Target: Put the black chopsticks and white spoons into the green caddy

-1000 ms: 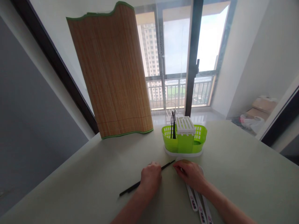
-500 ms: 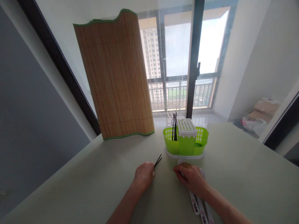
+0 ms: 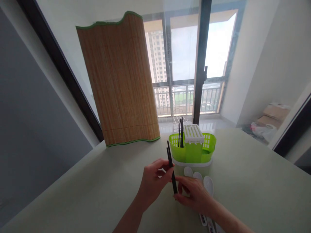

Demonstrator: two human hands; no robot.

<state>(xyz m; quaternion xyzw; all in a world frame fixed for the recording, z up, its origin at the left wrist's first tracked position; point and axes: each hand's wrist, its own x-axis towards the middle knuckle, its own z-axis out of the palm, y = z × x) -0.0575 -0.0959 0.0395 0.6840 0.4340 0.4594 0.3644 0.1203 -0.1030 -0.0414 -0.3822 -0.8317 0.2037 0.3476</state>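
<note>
On the near side of the green basket [image 3: 194,156], I have black chopsticks [image 3: 170,159] stood nearly upright, my left hand [image 3: 155,176] closed in a pinch around their middle. My right hand [image 3: 191,190] is half-curled, thumb and forefinger at their lower end (whether it grips them I can't tell), and its wrist lies over the handles of white spoons [image 3: 208,185] on the table [image 3: 85,187].
</note>
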